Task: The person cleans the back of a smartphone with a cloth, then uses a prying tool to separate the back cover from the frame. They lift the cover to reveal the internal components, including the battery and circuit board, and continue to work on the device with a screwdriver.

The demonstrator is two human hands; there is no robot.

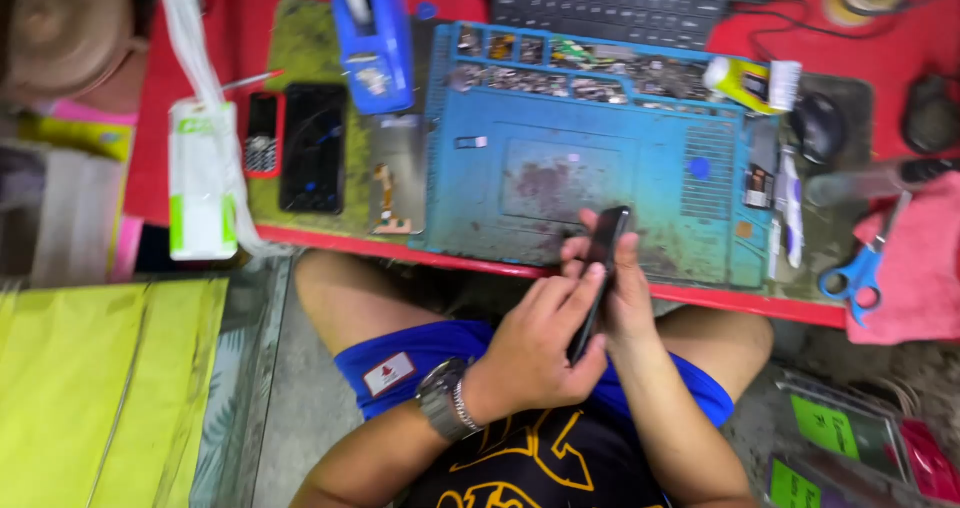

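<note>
Both my hands hold a black smartphone (603, 258) edge-on, just in front of the red table's near edge, above my lap. My left hand (535, 343), with a metal wristwatch (445, 398) on its wrist, wraps the phone from the left, thumb along its side. My right hand (625, 288) grips it from behind, fingers curled over the top. Beyond the phone lies a worn blue work mat (560, 183) with small parts in its upper trays.
Left of the mat lie a black smartphone (313, 148), a small keypad phone (262, 133), a phone back panel (395, 173) and a blue tool holder (375, 43). A keyboard (610, 3) sits at the back. Blue scissors (860, 268), a pink cloth (915, 263) and a glue tube (750, 83) are right.
</note>
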